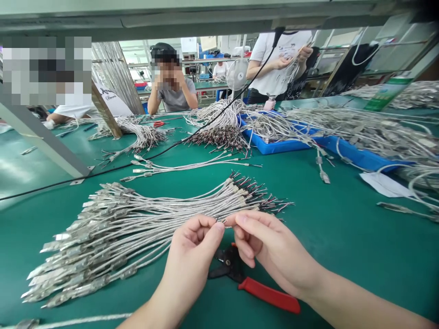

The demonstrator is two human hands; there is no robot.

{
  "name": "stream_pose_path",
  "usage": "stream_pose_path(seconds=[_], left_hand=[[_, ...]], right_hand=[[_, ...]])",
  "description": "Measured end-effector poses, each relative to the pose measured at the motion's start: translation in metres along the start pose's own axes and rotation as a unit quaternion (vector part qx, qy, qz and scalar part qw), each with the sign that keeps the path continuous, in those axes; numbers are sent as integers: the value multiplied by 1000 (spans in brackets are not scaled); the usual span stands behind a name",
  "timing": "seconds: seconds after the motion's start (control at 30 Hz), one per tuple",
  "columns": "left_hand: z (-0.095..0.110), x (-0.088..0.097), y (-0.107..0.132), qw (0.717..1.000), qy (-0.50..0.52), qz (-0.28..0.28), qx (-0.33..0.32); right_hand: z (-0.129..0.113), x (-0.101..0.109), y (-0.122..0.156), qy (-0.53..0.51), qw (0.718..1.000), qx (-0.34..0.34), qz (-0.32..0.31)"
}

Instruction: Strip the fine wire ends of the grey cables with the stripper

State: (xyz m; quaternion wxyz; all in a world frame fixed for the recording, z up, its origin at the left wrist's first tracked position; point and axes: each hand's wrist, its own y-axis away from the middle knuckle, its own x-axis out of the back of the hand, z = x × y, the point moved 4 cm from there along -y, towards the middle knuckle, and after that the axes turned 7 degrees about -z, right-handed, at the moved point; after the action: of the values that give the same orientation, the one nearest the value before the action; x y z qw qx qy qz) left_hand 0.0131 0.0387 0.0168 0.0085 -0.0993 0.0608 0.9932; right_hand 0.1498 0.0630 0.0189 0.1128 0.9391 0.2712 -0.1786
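Note:
Just in front of the bundle, my left hand (195,246) is closed in a pinch, with a short dark wire end showing at its fingertips. My right hand (270,242) pinches the thin wire tip, its thumb and forefinger meeting the left fingertips. A pale USB cable (82,318) passes behind my left forearm; its run up to the hand is hidden. Wire strippers with a red handle (270,294) lie on the table below my right hand. Beyond both hands lies a big bundle of USB cables (164,212), plugs at left and stripped wire ends at right.
Several loose cables (185,167) lie behind the bundle. Cable heaps fill blue trays (274,145) at the back right. A black cord (164,153) crosses the green table (343,246). A metal post (44,130) stands left. Co-workers (171,87) are across the table.

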Motion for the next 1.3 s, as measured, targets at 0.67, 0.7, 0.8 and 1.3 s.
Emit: stream_pose_path(seconds=[0.67, 0.7, 0.8, 1.3], left_hand=[[4, -3, 3, 999, 29, -17, 8], [4, -4, 3, 999, 31, -18, 10], [2, -7, 6, 998, 41, -28, 22], [-2, -16, 8, 985, 73, -136, 83]], right_hand=[[-4, -2, -1, 66, 998, -4, 0], [-3, -2, -1, 69, 998, -3, -1], [-4, 0, -1, 91, 996, 6, 7], [-10, 11, -5, 101, 993, 23, 53]])
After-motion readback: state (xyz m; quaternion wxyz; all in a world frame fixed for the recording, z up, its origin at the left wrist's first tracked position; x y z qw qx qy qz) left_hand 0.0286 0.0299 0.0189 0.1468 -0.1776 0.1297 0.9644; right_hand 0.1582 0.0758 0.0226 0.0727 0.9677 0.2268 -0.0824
